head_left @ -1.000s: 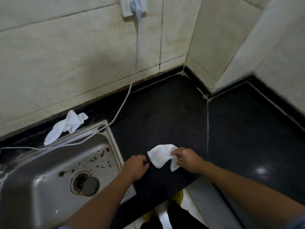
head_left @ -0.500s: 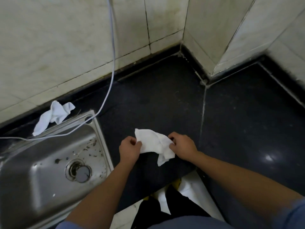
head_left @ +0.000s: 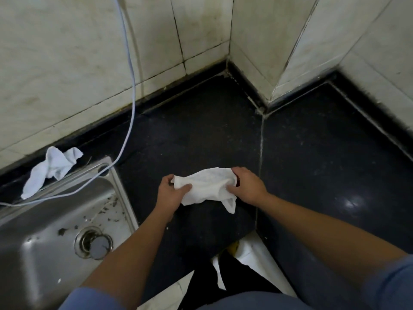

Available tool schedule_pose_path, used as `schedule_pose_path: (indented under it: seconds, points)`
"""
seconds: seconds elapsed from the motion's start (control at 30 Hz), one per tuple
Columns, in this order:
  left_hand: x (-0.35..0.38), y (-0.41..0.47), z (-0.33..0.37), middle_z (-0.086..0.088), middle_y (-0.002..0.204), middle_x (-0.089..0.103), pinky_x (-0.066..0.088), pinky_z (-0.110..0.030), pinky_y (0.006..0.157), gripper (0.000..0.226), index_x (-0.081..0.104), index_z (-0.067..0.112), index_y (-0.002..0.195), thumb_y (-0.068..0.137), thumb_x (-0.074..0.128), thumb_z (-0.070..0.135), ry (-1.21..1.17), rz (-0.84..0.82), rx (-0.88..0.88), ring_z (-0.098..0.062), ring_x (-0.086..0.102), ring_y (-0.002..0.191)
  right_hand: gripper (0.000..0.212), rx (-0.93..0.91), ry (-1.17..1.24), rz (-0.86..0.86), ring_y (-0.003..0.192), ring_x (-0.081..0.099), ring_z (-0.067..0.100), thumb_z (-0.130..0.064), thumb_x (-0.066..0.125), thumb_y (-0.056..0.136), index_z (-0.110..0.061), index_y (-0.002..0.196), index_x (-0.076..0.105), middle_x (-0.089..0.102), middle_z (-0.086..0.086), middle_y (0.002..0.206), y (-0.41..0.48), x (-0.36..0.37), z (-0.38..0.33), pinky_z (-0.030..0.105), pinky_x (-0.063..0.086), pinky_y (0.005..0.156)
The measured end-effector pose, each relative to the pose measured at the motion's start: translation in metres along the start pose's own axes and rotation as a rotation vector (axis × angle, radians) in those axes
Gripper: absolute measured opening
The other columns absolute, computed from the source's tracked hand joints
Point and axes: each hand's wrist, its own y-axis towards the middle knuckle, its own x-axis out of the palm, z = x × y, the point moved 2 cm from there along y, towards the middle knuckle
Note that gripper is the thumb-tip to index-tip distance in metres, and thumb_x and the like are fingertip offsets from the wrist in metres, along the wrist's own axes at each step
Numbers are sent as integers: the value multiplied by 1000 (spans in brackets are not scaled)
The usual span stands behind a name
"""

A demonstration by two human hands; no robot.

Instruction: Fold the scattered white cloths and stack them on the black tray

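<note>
Both hands on one white cloth, held just above the black table near its front edge. Left hand pinches the cloth's left end, thumb on top. Right hand grips the right end, fingers curled into the fabric. Cloth is stretched between them, rumpled, one corner hanging down at lower right. Second cloth, crumpled, lies on the table behind the steel sink, against the tiled wall. White cord drops down the wall and runs across the sink rim.
</note>
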Motion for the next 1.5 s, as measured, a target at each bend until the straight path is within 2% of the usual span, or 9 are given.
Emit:
schedule_pose_path:
  seconds: [0.23, 0.33, 0.5, 0.67, 0.87, 0.97, 1.2, 1.37, 1.5]
  points:
    - [-11, -2, -26, -15, 120, 56, 52, -38, 82, 56, 45, 15, 132, 81, 68, 7, 239, -78, 76, -27, 59, 100, 21, 175, 243, 96, 68, 64, 23, -19, 71, 82, -20, 63, 63, 65, 4, 66, 35, -17, -5, 39, 55, 70]
    - [-26, 4, -21, -10, 121, 57, 51, -45, 91, 49, 45, 16, 130, 85, 64, 13, 272, -13, 123, -28, 58, 107, 6, 229, 239, 241, 80, 63, 20, -22, 72, 82, -18, 81, 67, 64, -1, 76, 45, -30, -3, 33, 52, 80]
    - [-29, -5, -25, -8, 129, 54, 49, -46, 95, 60, 38, 15, 135, 85, 70, 24, 118, 0, 9, -26, 56, 112, 41, 228, 87, 179, 93, 61, 16, -43, 67, 85, -20, 118, 58, 64, -4, 100, 10, -17, -8, 30, 47, 76]
    - [-26, -31, -50, -6, 130, 51, 50, -43, 91, 74, 32, 20, 140, 79, 72, 20, 436, -13, 93, -26, 54, 114, 36, -113, -351, 34, 107, 51, 15, -44, 59, 87, -25, 117, 57, 54, -5, 116, -52, 19, -6, 30, 47, 79]
    - [-16, -46, -73, -8, 102, 57, 50, -38, 69, 28, 68, 13, 95, 68, 74, 14, 1155, -48, 775, -27, 55, 88, 31, -281, -623, -98, 91, 58, 25, -31, 73, 67, -15, 92, 67, 59, 4, 95, -73, 47, 0, 29, 42, 53]
    - [-11, -47, -79, -8, 113, 54, 45, -40, 83, 19, 66, 16, 97, 78, 63, 21, 1201, -71, 661, -27, 51, 99, 29, -274, -753, -95, 72, 60, 25, -20, 79, 55, -14, 79, 65, 60, 5, 78, -72, 47, -9, 26, 31, 47]
    - [-34, -34, -77, -15, 125, 50, 43, -45, 87, 27, 64, 10, 101, 75, 66, 17, 1180, 59, 573, -33, 48, 109, 28, -238, -768, -104, 57, 56, 22, -23, 80, 47, -16, 61, 58, 56, 2, 65, -79, 49, -6, 23, 22, 45]
    - [-9, -58, -72, -3, 107, 55, 43, -36, 87, 28, 63, 15, 106, 83, 60, 31, 1098, -294, 898, -24, 52, 101, 22, -321, -450, 59, 69, 57, 17, -34, 43, 72, -20, 73, 60, 58, -4, 74, -94, 44, -2, 26, 40, 49]
    - [9, -64, -83, -3, 114, 49, 39, -35, 91, 30, 56, 16, 109, 88, 54, 37, 1216, -363, 838, -22, 44, 107, 15, -303, -381, 75, 72, 58, 15, -25, 55, 73, -20, 84, 64, 61, -5, 78, -101, 42, 3, 26, 44, 57]
